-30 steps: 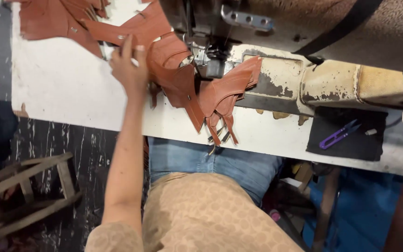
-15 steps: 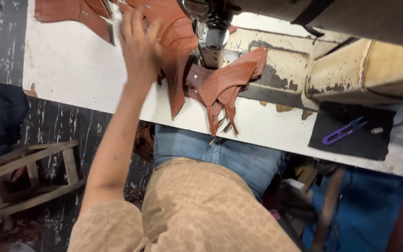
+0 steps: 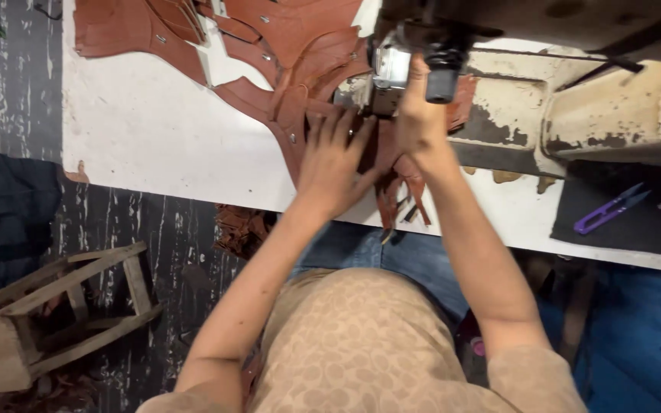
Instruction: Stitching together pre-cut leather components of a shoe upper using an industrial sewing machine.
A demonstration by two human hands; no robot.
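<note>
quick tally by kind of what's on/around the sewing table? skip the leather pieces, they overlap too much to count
Hands: 2, the left hand flat on the brown leather, the right hand at the needle area
Sewing machine: 1
Purple thread snips: 1
Black mat under the snips: 1
White table: 1
Wooden stool on the floor: 1
Total: 7
</note>
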